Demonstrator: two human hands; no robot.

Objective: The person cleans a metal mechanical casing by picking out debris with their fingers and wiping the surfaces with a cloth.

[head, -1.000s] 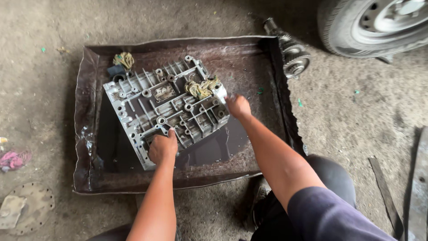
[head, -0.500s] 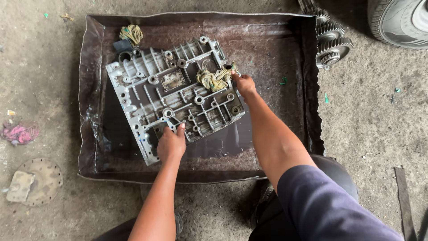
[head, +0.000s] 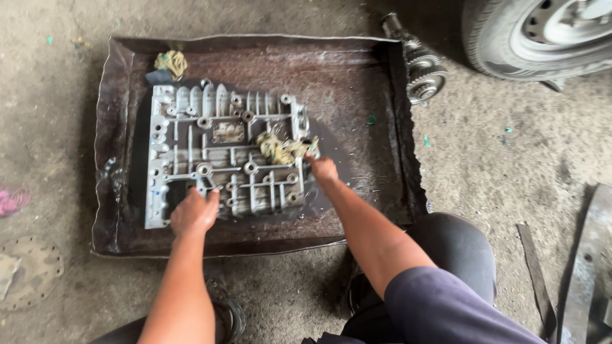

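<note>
A grey cast-metal valve-body plate (head: 217, 150) with many channels and holes lies flat in a dark, rusty metal tray (head: 357, 83) on the ground. My left hand (head: 194, 213) grips the plate's near edge. At the plate's right side my right hand (head: 320, 167) holds a dirty yellowish rag (head: 280, 148) that is pressed on the plate. A second yellowish rag (head: 170, 62) sits on a small dark object in the tray's far left corner.
A steel gear shaft (head: 417, 64) lies just beyond the tray's right rim, near a car wheel (head: 542, 35) at top right. Metal bars (head: 590, 255) lie on the dirt at right. A round metal disc (head: 29, 271) and a pink scrap (head: 9, 200) are at left.
The plate has been turned from a tilted position to sit square in the tray. Both hands moved with it, and the rag stays under my right hand.
</note>
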